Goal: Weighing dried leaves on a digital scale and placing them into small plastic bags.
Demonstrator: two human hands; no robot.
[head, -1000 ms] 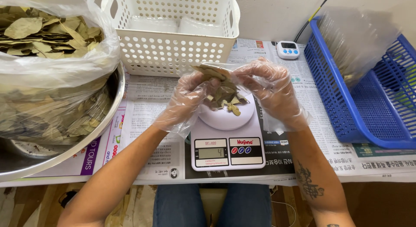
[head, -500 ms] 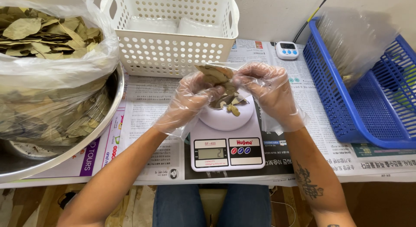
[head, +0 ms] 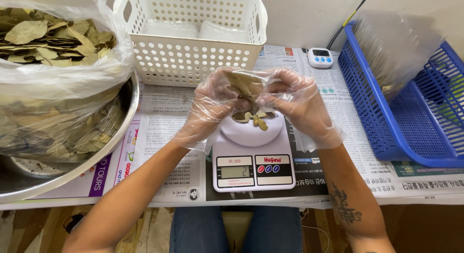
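Both my hands wear thin clear plastic gloves and meet just above a white digital kitchen scale (head: 253, 171). My left hand (head: 212, 105) pinches a bunch of dried bay leaves (head: 244, 84). My right hand (head: 297, 105) holds the other side of the same bunch, with what looks like a small clear bag around it. A few more leaves (head: 256, 118) lie on the scale's round white dish (head: 251, 132), right under my fingers.
A steel bowl (head: 96, 156) at the left holds a big clear bag of dried leaves (head: 53, 45). A white perforated basket (head: 191, 35) stands behind the scale. At the right are a blue mesh basket (head: 401, 113) and a small white timer (head: 320, 57). Newspaper covers the table.
My hands have drawn closer together and gathered more leaves up off the dish. Fewer leaves lie on the scale, and its display number has changed.
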